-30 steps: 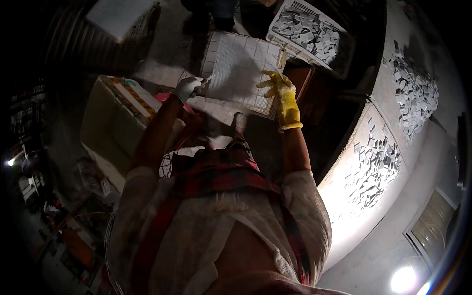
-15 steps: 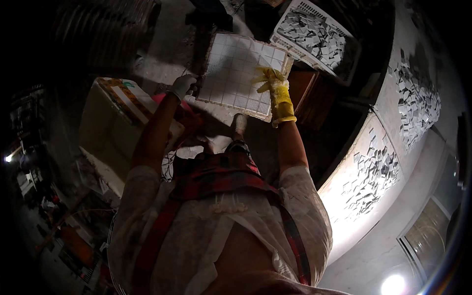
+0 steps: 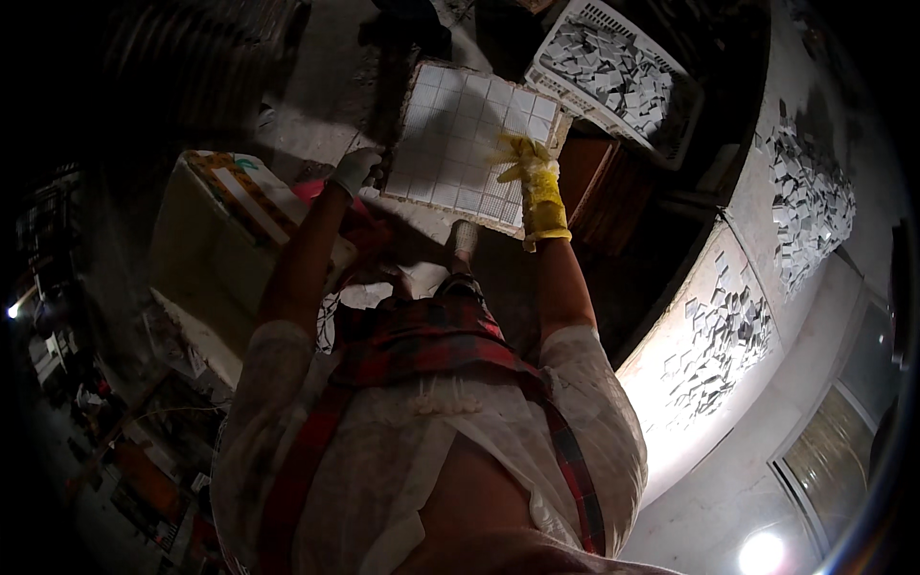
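A square tray (image 3: 443, 179) of white tiles, parted by thin grid lines, lies below me with a rough, worn border. Over its right part is my right hand (image 3: 532, 165) in a wet-looking yellow glove, fingers spread and slightly smeared by motion. Nothing shows in its grasp; whether the fingertips touch the tiles I cannot tell. Just beside the tray's left edge, my left hand (image 3: 355, 170) wears a pale glove and has its fingers curled closed. What those fingers hold, if anything, is hidden. Part of the tiled surface lies in shadow.
A white slatted crate (image 3: 685, 86) full of small tile pieces stands beyond the tray on the right. More tile pieces (image 3: 724, 340) lie scattered on the pale worktop (image 3: 661, 383) to my right. At left stands a white foam box (image 3: 206, 249) with brown tape, next to red cloth (image 3: 369, 230).
My right hand has shifted slightly left over the tray, its fingers still spread. My left hand has dropped back a little beside the left edge. The tray has stayed in place.
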